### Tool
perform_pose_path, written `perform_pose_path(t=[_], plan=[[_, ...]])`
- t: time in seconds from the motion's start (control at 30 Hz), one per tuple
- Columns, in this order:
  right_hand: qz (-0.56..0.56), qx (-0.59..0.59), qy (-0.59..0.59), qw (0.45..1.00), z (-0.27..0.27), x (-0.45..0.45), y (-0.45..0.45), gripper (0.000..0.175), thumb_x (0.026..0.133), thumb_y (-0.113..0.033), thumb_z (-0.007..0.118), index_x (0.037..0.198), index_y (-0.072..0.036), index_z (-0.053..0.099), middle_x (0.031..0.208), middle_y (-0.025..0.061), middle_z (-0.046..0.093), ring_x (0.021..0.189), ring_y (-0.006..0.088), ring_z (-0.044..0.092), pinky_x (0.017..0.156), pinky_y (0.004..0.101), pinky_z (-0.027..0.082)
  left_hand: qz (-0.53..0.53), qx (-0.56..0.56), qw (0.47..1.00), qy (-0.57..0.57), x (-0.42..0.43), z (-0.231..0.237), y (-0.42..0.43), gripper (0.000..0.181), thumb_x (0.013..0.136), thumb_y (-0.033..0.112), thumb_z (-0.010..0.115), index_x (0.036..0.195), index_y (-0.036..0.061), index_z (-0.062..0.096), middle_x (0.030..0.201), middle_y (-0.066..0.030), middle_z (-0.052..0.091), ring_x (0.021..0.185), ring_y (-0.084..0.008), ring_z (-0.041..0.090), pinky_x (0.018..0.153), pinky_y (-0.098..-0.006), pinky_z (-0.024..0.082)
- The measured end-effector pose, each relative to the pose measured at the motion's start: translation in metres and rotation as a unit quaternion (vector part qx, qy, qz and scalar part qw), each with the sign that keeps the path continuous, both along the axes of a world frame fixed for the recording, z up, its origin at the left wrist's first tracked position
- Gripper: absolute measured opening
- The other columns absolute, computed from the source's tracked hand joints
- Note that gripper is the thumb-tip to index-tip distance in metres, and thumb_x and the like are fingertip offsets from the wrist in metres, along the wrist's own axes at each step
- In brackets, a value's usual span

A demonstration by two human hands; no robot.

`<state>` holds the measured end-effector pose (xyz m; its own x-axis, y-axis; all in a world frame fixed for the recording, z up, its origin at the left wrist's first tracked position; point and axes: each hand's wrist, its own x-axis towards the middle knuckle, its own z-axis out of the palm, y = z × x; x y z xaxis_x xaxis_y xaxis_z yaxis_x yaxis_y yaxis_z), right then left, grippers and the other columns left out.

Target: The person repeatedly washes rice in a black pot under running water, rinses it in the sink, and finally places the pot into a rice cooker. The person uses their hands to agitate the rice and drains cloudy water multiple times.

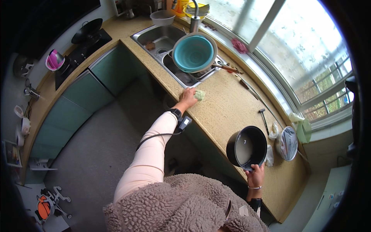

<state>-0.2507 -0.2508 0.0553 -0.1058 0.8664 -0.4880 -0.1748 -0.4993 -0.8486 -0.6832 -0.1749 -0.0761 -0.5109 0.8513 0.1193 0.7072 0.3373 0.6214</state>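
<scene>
My left hand (189, 98) holds a pale green cloth or sponge (199, 95) at the counter's front edge, just beside the sink. With my right hand (255, 175) I grip the rim of a black cooking pot (232, 146), tilted so that its inside shows; whitish, cloudy contents or a pale bottom (245, 148) are visible in it. The pot is over the counter's front part, and whether it touches the surface is hard to tell. A teal plastic colander (193, 53) sits in a larger bowl (214, 46) over the right basin of the steel sink (142, 35).
Knives (248, 88), a black-handled tool (263, 119), plastic bags (273, 131) and a bag-lined container (288, 143) lie along the window side. A faucet (195, 21) rises behind the sink. A wok (87, 31) stands on the hob at left, and a folded stroller (49, 204) is on the floor.
</scene>
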Motion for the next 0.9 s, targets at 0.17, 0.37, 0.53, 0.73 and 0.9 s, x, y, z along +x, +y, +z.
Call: perform_pose_path(t=[0.17,0.37,0.53,0.73,0.9], plan=[[0.097,-0.014,0.028,0.995,-0.002,-0.081,0.038,0.041,0.076,0.002,0.042,0.115,-0.009,0.039,0.09,0.0087,0.054,0.056,0.0214,0.059,0.039,0.0244,0.048,0.182,0.254,0.88,-0.358,-0.029,0.015,-0.016,0.025,0.062,0.013,0.068,0.078,0.0019,0.052,0.074,-0.0092,0.059,0.071,-0.0235,0.058,0.066,-0.0328,0.046],[0.211,0.011,0.086,0.974,-0.003,-0.19,0.075,0.049,0.076,0.004,0.04,0.123,-0.008,0.034,0.098,0.011,0.054,0.058,0.0204,0.06,0.042,0.0244,0.052,0.154,0.309,0.671,-0.656,-0.077,0.04,-0.12,0.022,0.072,-0.003,0.053,0.093,-0.0007,0.058,0.088,-0.0083,0.061,0.078,-0.0199,0.061,0.064,-0.0324,0.052],[0.257,0.003,0.143,0.956,0.0,-0.289,0.084,0.052,0.076,0.006,0.04,0.124,-0.011,0.032,0.097,0.0107,0.05,0.062,0.0226,0.059,0.047,0.0278,0.055,0.258,0.348,0.699,-0.569,-0.054,0.058,-0.167,0.039,0.08,0.002,0.052,0.117,0.0055,0.04,0.106,-0.0115,0.054,0.089,-0.0243,0.059,0.075,-0.0397,0.052],[0.303,0.027,0.152,0.94,0.008,-0.397,0.043,0.055,0.078,0.006,0.039,0.127,-0.015,0.03,0.105,0.0103,0.049,0.071,0.0224,0.06,0.053,0.0305,0.057,0.211,0.41,0.826,-0.324,-0.016,0.086,-0.16,0.051,0.096,0.025,0.031,0.139,0.004,0.014,0.141,-0.02,0.016,0.131,-0.0308,0.017,0.106,-0.038,0.017],[0.389,-0.019,0.114,0.914,0.015,-0.465,-0.008,0.066,0.077,0.008,0.037,0.133,-0.023,0.023,0.105,0.0095,0.05,0.069,0.0216,0.06,0.054,0.0335,0.057,0.192,0.459,0.803,-0.329,-0.131,0.089,-0.203,0.055,0.096,0.041,0.021,0.134,0.003,0.03,0.14,-0.0169,0.02,0.13,-0.0279,0.019,0.106,-0.0375,0.018]])
